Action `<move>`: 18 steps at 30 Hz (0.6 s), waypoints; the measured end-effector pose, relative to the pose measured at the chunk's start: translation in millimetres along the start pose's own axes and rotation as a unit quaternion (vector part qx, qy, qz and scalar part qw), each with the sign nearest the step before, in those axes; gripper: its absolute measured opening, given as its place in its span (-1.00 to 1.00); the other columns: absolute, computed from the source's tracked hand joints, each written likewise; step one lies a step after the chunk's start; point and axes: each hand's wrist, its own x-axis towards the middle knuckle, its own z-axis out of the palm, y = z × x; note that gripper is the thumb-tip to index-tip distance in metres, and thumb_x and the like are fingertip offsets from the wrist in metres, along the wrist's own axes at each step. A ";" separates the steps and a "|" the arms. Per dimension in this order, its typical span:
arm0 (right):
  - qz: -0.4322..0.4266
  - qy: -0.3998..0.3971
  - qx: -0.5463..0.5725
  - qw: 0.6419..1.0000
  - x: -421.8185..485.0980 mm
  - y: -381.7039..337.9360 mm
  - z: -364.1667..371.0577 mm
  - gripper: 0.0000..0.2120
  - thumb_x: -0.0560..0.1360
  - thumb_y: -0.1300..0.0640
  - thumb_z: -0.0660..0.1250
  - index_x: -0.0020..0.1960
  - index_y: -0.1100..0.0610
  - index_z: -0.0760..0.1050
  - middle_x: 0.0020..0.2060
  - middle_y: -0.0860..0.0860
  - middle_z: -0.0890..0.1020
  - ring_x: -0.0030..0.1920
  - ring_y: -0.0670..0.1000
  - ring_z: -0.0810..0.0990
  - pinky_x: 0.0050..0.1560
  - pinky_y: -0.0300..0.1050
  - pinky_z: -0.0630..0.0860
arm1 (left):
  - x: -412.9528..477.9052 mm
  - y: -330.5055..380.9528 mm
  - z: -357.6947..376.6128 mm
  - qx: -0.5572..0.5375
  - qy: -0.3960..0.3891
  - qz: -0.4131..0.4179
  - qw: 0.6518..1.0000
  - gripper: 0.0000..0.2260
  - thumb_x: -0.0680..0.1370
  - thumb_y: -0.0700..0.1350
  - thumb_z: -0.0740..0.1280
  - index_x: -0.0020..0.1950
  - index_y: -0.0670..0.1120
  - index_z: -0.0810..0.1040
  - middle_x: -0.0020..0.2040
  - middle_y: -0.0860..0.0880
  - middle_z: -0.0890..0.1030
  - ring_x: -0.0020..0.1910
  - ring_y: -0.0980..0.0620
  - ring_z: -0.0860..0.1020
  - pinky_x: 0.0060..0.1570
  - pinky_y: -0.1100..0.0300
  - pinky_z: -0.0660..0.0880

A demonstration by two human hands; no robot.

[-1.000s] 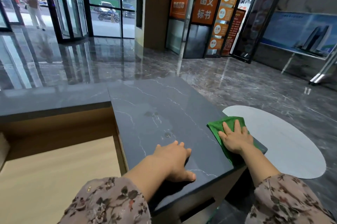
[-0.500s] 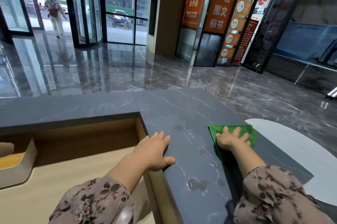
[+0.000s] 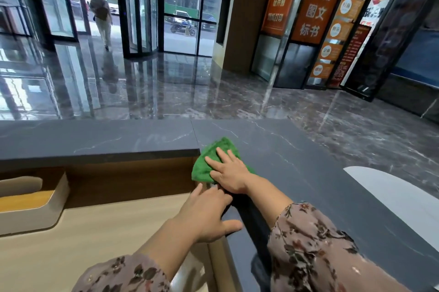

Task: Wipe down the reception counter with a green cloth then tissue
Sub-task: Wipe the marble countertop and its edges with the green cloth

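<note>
So, head view: right hand (image 3: 229,172) flat, fingers spread, pressing the green cloth (image 3: 223,145) onto the reception counter (image 3: 320,172) at its inner corner (cloth crumpled). Left hand (image 3: 206,211) has straight fingers, rests on the counter's inner edge just beside it, and holds nothing.

Glossy marble flr (image 3: 180,92) — glass drs (image 3: 142,6) (daylit).

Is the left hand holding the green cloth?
No, the right hand presses the green cloth flat on the counter, while the left hand rests bare on the counter's edge.
</note>
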 end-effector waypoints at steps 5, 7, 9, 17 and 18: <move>-0.095 -0.017 -0.008 0.995 -41.9 41.9 3.9 -0.51 0.66 0.07 0.05 0.55 -0.09 0.00 0.55 -0.02 -0.19 0.54 0.04 -0.23 0.50 -0.05 -0.20 | -3.7 -0.6 -3.1 -0.051 0.093 0.041 0.994 -0.63 0.43 0.20 0.22 0.14 0.09 0.57 0.02 0.11 0.64 0.16 0.15 0.50 0.50 0.11 -0.09; -0.107 -0.021 -0.001 0.994 -48.2 57.7 3.3 -0.51 0.66 0.07 0.07 0.54 -0.12 0.02 0.54 -0.06 -0.21 0.54 -0.01 -0.24 0.52 -0.07 -0.19 | -0.2 2.0 -6.2 -0.078 0.127 0.036 0.988 -0.59 0.41 0.16 0.20 0.20 0.14 0.57 0.09 0.15 0.64 0.19 0.19 0.47 0.50 0.10 -0.05; -0.112 -0.024 0.003 0.993 -45.3 67.7 0.8 -0.49 0.65 0.09 0.07 0.55 -0.11 0.02 0.54 -0.05 -0.23 0.54 -0.02 -0.24 0.52 -0.08 -0.18 | 7.4 2.2 -9.0 -0.099 0.155 0.034 0.982 -0.58 0.42 0.09 0.25 0.28 0.14 0.50 0.20 0.18 0.56 0.25 0.19 0.41 0.50 0.08 0.00; -0.079 0.023 -0.022 0.996 -6.5 73.8 3.9 -0.41 0.65 0.05 0.06 0.57 0.09 -0.16 0.54 0.08 -0.24 0.55 0.06 -0.21 0.51 -0.11 -0.17 | 59.0 1.4 -9.3 -0.041 0.038 -0.036 0.998 -0.30 0.55 0.11 0.15 0.57 -0.11 -0.08 0.58 -0.06 0.00 0.55 0.01 -0.01 0.51 0.03 0.00; -0.066 0.023 -0.022 0.997 3.2 72.2 1.3 -0.41 0.66 0.03 0.04 0.57 0.10 -0.18 0.54 0.09 -0.24 0.54 0.07 -0.21 0.51 -0.09 -0.17 | 67.0 -3.1 -10.3 -0.031 0.031 -0.052 0.998 -0.29 0.56 0.12 0.14 0.57 -0.12 -0.12 0.58 -0.07 -0.03 0.55 0.00 -0.04 0.51 0.02 -0.01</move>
